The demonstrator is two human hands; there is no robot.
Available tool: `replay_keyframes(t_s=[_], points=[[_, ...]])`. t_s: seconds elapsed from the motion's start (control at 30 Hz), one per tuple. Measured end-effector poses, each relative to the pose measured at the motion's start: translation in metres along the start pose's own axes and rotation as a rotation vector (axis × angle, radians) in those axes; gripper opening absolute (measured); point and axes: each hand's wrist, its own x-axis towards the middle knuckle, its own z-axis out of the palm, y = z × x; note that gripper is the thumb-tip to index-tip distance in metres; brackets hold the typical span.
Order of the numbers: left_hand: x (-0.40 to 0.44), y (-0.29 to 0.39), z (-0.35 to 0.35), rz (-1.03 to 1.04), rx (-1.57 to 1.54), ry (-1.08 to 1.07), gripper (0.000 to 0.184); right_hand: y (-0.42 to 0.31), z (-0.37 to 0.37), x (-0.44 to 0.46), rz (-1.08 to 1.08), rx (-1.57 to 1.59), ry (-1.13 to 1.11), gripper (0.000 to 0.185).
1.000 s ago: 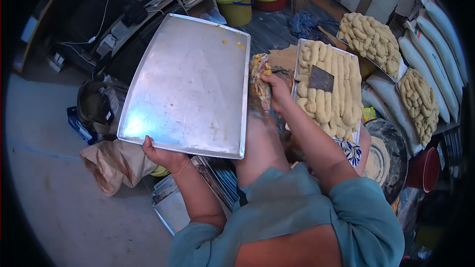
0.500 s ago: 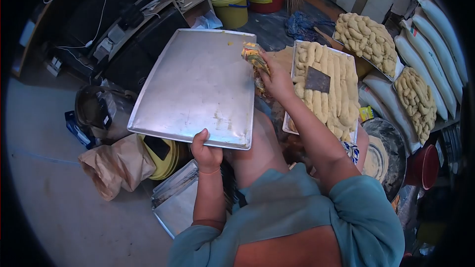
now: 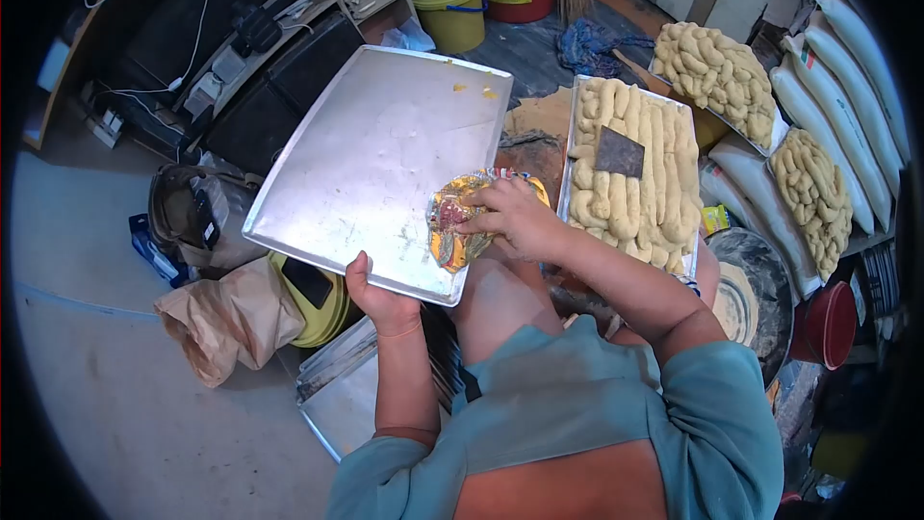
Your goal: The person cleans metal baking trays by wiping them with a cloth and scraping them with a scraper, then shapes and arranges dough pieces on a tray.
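Note:
A flat metal tray [image 3: 356, 154] is tilted above my lap, with small yellow spots near its top right corner. My left hand [image 3: 385, 300] grips its bottom edge, thumb on the upper face and fingers hidden underneath. On the tray's lower right part lies a yellow and red patterned cloth [image 3: 460, 223], with my right hand [image 3: 515, 220] on it, its fingers bent over the fabric. To the right, another tray [image 3: 566, 202] bears long rolls of dough [image 3: 630, 207] and a dark flat square scraper [image 3: 619, 152].
Two more dough piles [image 3: 712, 77] [image 3: 811, 204] are at the right, beside white sacks [image 3: 842, 106]. A basin [image 3: 770, 279] with flour and a red bucket [image 3: 825, 329] stand lower right. Stacked trays [image 3: 351, 395] and a paper bag [image 3: 226, 323] lie lower left.
My right hand has brought the cloth from beyond the tray's right edge onto its lower right surface, where it is spread out. My left hand shifted along the bottom edge, and the tray's tilt changed.

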Motion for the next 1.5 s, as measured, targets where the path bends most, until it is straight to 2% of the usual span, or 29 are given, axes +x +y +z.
replay_keyframes(t_s=[0.13,0.23,0.33,0.4,0.43,0.47,0.5,0.53,0.63,0.67,0.73,0.8,0.83,0.87,0.9,1.0,1.07,1.1,1.13,1.23,1.27,1.3,1.33,1.37,1.4,1.43,1.47,1.5], points=[[0.003,-0.004,0.009,0.054,0.027,-0.012,0.051,-0.048,0.011,0.002,-0.143,0.024,0.042,0.051],[0.004,0.009,-0.008,-0.253,-0.072,-0.108,0.052,-0.076,0.019,0.001,-0.154,0.156,0.044,0.050],[-0.002,0.017,0.000,-0.074,-0.006,-0.073,0.055,-0.054,0.006,-0.009,-0.248,0.110,-0.024,0.043],[-0.007,0.022,0.003,-0.022,-0.009,-0.056,0.059,-0.013,0.010,-0.014,-0.258,-0.118,0.068,0.047],[-0.014,0.023,0.004,-0.025,0.003,-0.061,0.061,0.018,-0.006,-0.011,-0.008,-0.111,0.037,0.051],[-0.020,0.026,0.008,-0.029,0.021,-0.071,0.062,0.041,-0.003,-0.011,0.117,-0.201,0.035,0.052],[-0.025,0.027,0.009,-0.036,0.043,-0.083,0.064,0.066,0.001,-0.009,0.210,-0.284,0.015,0.050],[-0.029,0.028,0.008,-0.072,0.071,-0.100,0.068,0.094,0.009,-0.011,0.223,-0.335,0.100,0.049],[-0.028,0.023,-0.001,-0.044,0.128,-0.063,0.069,0.091,0.006,-0.001,0.513,-0.259,0.127,0.050],[-0.026,0.022,-0.003,-0.017,0.129,-0.092,0.069,0.082,0.014,0.001,0.443,-0.233,0.201,0.051],[-0.023,0.020,0.000,-0.041,0.077,-0.079,0.066,0.017,0.004,0.002,0.221,-0.142,0.334,0.052],[-0.019,0.015,-0.008,-0.054,0.047,-0.041,0.058,-0.049,-0.006,-0.003,0.026,0.098,0.204,0.055],[-0.016,0.013,-0.009,-0.050,0.065,-0.106,0.059,-0.066,0.009,-0.009,-0.032,0.194,0.048,0.059],[-0.015,0.014,-0.010,-0.175,-0.090,-0.305,0.066,-0.085,0.014,-0.009,-0.118,0.207,-0.072,0.063],[-0.014,0.013,-0.011,-0.300,-0.250,-0.507,0.072,-0.085,0.023,-0.004,-0.103,0.212,-0.043,0.062],[-0.024,0.009,-0.001,-0.192,-0.030,-0.224,0.075,-0.065,0.042,0.022,-0.042,0.193,0.051,0.057],[-0.036,0.010,0.014,-0.047,0.093,-0.186,0.074,-0.035,0.034,0.052,0.090,0.337,0.051,0.055],[-0.041,0.013,0.014,-0.013,0.130,-0.169,0.074,-0.009,0.040,0.062,0.119,0.232,0.176,0.053],[-0.043,0.014,0.010,0.002,0.132,-0.196,0.074,0.013,0.039,0.070,0.236,0.266,0.302,0.043],[-0.046,0.018,0.014,0.019,0.208,-0.182,0.075,0.033,0.028,0.082,0.442,0.234,0.375,0.043],[-0.042,0.019,0.014,0.026,0.200,-0.202,0.074,0.023,0.034,0.079,0.409,0.238,0.301,0.045],[-0.036,0.018,0.012,0.032,0.187,-0.224,0.074,0.006,0.044,0.073,0.258,0.255,0.298,0.048],[-0.031,0.016,0.009,0.034,0.173,-0.240,0.074,-0.018,0.046,0.066,0.224,0.380,0.149,0.052],[-0.025,0.016,0.001,-0.032,0.106,-0.272,0.071,-0.045,0.036,0.055,0.091,0.409,0.047,0.059],[-0.017,0.017,-0.011,-0.094,0.039,-0.302,0.068,-0.055,0.051,0.044,-0.075,0.415,0.068,0.060],[-0.009,0.019,-0.021,-0.154,-0.027,-0.332,0.066,-0.068,0.052,0.034,-0.138,0.442,0.078,0.050],[-0.005,0.023,-0.031,-0.298,-0.129,-0.461,0.065,-0.068,0.053,0.027,-0.192,0.467,0.046,0.050],[-0.008,0.021,-0.024,-0.182,-0.047,-0.365,0.066,-0.065,0.053,0.019,-0.247,0.492,0.014,0.051]])
